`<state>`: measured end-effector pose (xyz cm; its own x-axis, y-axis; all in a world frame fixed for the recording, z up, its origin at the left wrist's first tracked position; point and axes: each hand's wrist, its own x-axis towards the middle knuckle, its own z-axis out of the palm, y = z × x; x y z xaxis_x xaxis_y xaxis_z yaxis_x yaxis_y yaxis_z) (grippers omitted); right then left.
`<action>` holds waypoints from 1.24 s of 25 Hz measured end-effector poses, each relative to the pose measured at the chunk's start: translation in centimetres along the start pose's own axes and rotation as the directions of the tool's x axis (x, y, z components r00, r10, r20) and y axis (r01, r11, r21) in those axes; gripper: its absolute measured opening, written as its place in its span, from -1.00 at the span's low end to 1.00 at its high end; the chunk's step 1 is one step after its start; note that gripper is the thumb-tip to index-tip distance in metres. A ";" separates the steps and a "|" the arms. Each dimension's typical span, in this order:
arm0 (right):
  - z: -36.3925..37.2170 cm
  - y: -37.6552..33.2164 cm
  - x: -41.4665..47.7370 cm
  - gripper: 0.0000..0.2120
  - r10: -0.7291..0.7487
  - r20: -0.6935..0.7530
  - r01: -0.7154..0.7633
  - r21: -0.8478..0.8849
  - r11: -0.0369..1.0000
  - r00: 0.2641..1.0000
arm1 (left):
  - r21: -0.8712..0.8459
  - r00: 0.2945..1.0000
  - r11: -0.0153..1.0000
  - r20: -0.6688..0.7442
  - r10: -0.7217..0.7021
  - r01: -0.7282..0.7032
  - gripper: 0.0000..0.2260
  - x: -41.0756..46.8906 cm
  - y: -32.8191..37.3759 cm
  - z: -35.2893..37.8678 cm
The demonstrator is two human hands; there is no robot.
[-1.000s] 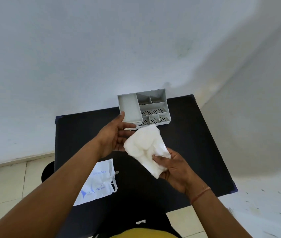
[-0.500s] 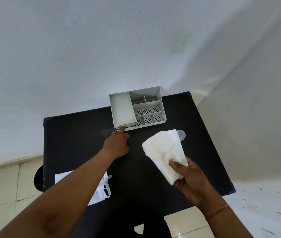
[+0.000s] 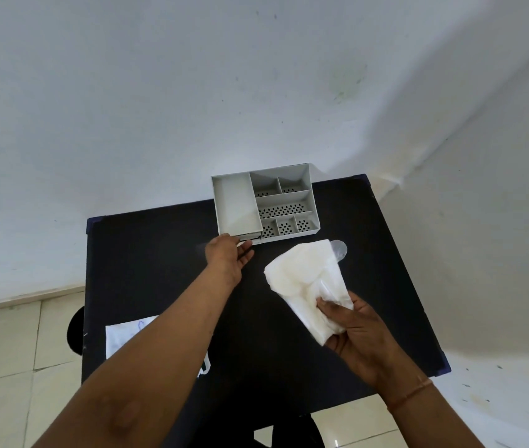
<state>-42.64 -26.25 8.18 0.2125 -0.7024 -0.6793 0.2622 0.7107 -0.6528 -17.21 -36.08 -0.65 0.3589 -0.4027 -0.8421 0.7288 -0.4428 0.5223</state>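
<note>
White crumpled plastic pouch (image 3: 301, 279), pinched in right hand (image 3: 363, 334) at four o'clock over black table (image 3: 146, 270); left hand (image 3: 226, 257), fingers straight, touching small drawer (image 3: 250, 236) of grey compartmented plastic organiser (image 3: 237, 202) at twelve: probably drawer-opening step, next calling for steady pull toward six.

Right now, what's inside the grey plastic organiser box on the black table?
The grey plastic organiser box shows only bare floors: one plain long compartment, six perforated. The drawer beneath, at the left hand, keeps its inside covered.
</note>
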 end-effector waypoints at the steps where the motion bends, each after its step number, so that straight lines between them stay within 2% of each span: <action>1: 0.0 -0.1 0.0 -0.64 -0.001 0.004 0.001 -0.003 1.000 1.000 | 0.027 1.000 1.000 -0.023 0.013 -0.012 -0.82 0.1 -0.3 0.2; 6: 0.1 0.0 0.0 -0.65 0.000 0.016 0.000 -0.001 1.000 1.000 | 0.048 0.999 0.998 -0.026 -0.028 0.029 -0.74 0.9 -1.2 -0.6; 11: 0.1 0.6 0.1 -0.64 0.018 0.018 -0.018 -0.002 1.000 1.000 | 0.038 0.999 0.998 -0.018 -0.052 0.052 -0.78 0.4 -2.9 -1.9; 15: 0.5 0.9 0.3 -0.63 0.027 0.022 -0.027 -0.001 1.000 0.999 | -0.009 0.997 0.997 -0.032 -0.073 0.073 -0.89 -1.1 -5.0 -3.0; 20: 1.6 1.0 0.7 -0.63 0.031 0.026 -0.031 -0.014 0.999 0.999 | 0.021 0.994 0.998 -0.095 -0.061 0.064 -0.77 -1.3 -7.1 -4.7; 24: 2.6 1.0 0.7 -0.66 0.022 0.037 -0.021 -0.016 1.000 0.999 | 0.205 0.984 0.973 -0.123 0.130 -0.103 -0.68 -0.4 -4.6 -4.5; 27: 3.4 1.1 0.9 -0.61 0.019 0.006 -0.019 -0.010 1.000 1.000 | 0.503 0.974 0.848 -0.055 0.221 -0.164 -0.81 0.8 -2.5 -4.6; 29: 4.0 1.1 1.0 -0.59 0.016 -0.013 -0.016 0.014 1.000 1.000 | 0.619 0.972 0.770 -0.040 0.231 -0.157 -0.90 1.0 -2.3 -5.1; 31: 4.6 1.1 1.2 -0.62 0.006 -0.037 -0.005 0.044 0.999 0.999 | 0.681 0.974 0.716 -0.015 0.224 -0.154 -0.90 0.8 -2.9 -6.0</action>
<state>-37.75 -26.49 8.19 0.1790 -0.6960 -0.6954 0.3025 0.7115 -0.6342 -15.54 -30.36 -3.66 0.5219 -0.4792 -0.7057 0.0693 -0.8007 0.5950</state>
